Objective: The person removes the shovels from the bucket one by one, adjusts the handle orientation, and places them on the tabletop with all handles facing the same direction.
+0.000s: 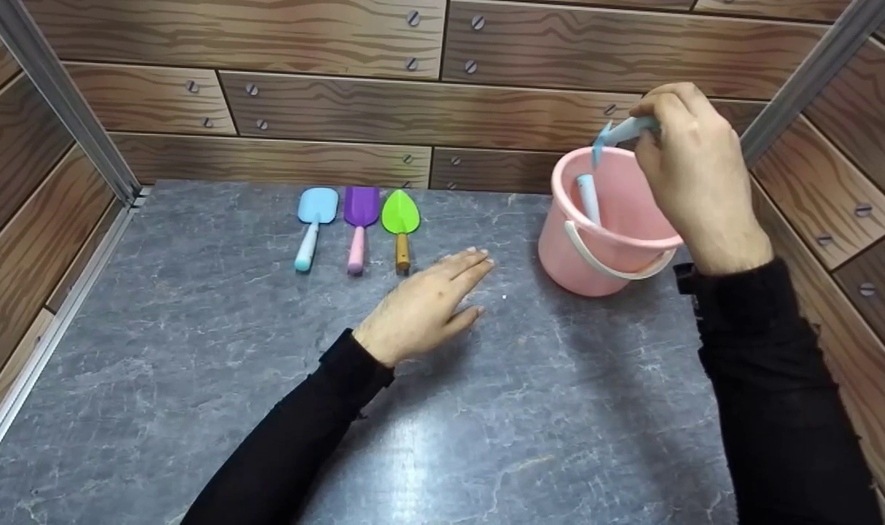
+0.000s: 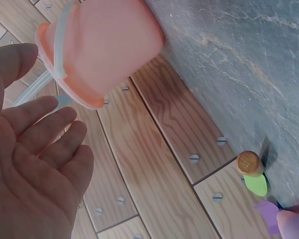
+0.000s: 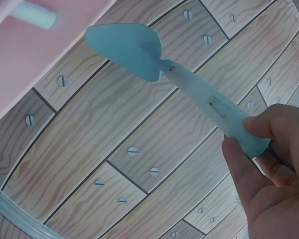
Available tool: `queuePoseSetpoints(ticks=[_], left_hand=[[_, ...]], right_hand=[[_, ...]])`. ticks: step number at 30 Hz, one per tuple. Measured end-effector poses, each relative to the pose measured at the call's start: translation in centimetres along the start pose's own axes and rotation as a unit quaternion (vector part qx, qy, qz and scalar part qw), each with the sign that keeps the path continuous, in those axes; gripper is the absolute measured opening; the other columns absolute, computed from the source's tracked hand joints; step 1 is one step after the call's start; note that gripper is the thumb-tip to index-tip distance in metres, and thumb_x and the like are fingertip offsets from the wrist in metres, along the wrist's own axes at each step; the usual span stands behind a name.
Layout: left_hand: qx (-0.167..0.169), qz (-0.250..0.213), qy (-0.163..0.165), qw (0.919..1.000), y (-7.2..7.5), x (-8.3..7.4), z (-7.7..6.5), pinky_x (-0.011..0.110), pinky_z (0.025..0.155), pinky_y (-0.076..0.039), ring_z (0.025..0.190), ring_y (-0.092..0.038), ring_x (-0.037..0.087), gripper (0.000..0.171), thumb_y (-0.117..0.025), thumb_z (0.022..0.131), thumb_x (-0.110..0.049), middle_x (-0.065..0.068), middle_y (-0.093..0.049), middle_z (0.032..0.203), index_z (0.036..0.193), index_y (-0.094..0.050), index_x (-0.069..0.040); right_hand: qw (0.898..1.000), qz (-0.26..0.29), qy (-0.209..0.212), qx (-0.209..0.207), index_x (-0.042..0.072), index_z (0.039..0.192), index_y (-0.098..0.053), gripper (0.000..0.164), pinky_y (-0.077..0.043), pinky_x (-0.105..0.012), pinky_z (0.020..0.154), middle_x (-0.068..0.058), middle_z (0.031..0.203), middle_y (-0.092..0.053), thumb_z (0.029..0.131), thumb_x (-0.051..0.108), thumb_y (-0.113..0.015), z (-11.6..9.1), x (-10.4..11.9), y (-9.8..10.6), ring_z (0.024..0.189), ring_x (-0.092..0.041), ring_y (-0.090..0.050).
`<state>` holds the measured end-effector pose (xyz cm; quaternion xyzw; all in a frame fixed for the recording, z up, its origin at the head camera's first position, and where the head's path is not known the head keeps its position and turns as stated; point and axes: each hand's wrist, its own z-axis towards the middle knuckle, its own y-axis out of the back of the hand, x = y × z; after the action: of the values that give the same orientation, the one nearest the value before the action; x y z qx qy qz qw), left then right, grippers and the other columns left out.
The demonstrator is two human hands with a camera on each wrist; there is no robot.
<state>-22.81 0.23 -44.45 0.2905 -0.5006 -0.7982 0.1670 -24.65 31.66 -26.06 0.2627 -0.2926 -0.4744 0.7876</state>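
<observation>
My right hand [image 1: 694, 164] pinches the end of the pale blue handle of a small blue trowel [image 3: 124, 47], its pointed blade tipped down at the far rim of a pink bucket [image 1: 585, 262]. Inside the bucket a light blue handle [image 1: 588, 197] leans against the wall; the rest of that tool is hidden. My left hand [image 1: 428, 302] hovers over the table with its fingers stretched toward the bucket, holding nothing. In the left wrist view its palm and loosely bent fingers [image 2: 50, 129] show beside the bucket.
Left of the bucket a blue shovel [image 1: 317, 208], a purple shovel [image 1: 361, 208] with a pink handle and a green trowel [image 1: 401, 213] with a brown handle lie in a row on the grey table [image 1: 195, 364]. Wood-patterned panels [image 1: 326, 109] wall the back and sides.
</observation>
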Motion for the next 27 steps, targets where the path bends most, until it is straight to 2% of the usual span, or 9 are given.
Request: queuePoseSetpoints(ticks=[10, 17, 22, 27], left_hand=[[-0.016, -0.003, -0.006, 0.9998, 0.3, 0.3, -0.1, 0.052, 0.148, -0.038, 0.173, -0.050, 0.038, 0.068, -0.068, 0.121, -0.033, 0.022, -0.052, 0.183, 0.177, -0.048, 0.000], [-0.027, -0.004, -0.008, 0.9996, 0.4, 0.4, -0.1, 0.053, 0.147, -0.039, 0.173, -0.051, 0.039, 0.068, -0.068, 0.120, -0.032, 0.023, -0.052, 0.183, 0.176, -0.048, 0.001], [-0.024, -0.008, 0.001, 0.9997, 0.5, 0.5, 0.0, 0.054, 0.147, -0.039, 0.173, -0.050, 0.039, 0.068, -0.067, 0.121, -0.033, 0.022, -0.051, 0.183, 0.177, -0.047, 0.000], [-0.025, -0.010, 0.005, 0.9996, 0.4, 0.6, 0.0, 0.053, 0.147, -0.038, 0.173, -0.050, 0.039, 0.069, -0.067, 0.121, -0.032, 0.023, -0.050, 0.184, 0.177, -0.046, 0.000]], right_hand=[[0.998, 0.017, 0.046, -0.027, -0.011, 0.128, -0.077, 0.026, -0.066, -0.057, 0.114, -0.025, 0.139, -0.078, 0.106, -0.012, -0.064, -0.9, 1.4, -1.1, 0.133, -0.041, -0.077], [0.995, 0.025, 0.085, -0.046, -0.010, 0.123, -0.079, 0.023, -0.066, -0.049, 0.116, -0.024, 0.134, -0.080, 0.107, -0.012, -0.062, -1.8, 2.4, -2.2, 0.130, -0.041, -0.078], [0.992, 0.046, 0.094, -0.068, -0.008, 0.121, -0.081, 0.024, -0.067, -0.045, 0.114, -0.021, 0.131, -0.082, 0.105, -0.016, -0.066, -2.6, 3.2, -3.1, 0.126, -0.039, -0.080], [0.991, 0.050, 0.097, -0.080, -0.006, 0.121, -0.082, 0.021, -0.066, -0.041, 0.114, -0.019, 0.132, -0.084, 0.106, -0.012, -0.069, -3.4, 3.8, -4.0, 0.126, -0.038, -0.081]])
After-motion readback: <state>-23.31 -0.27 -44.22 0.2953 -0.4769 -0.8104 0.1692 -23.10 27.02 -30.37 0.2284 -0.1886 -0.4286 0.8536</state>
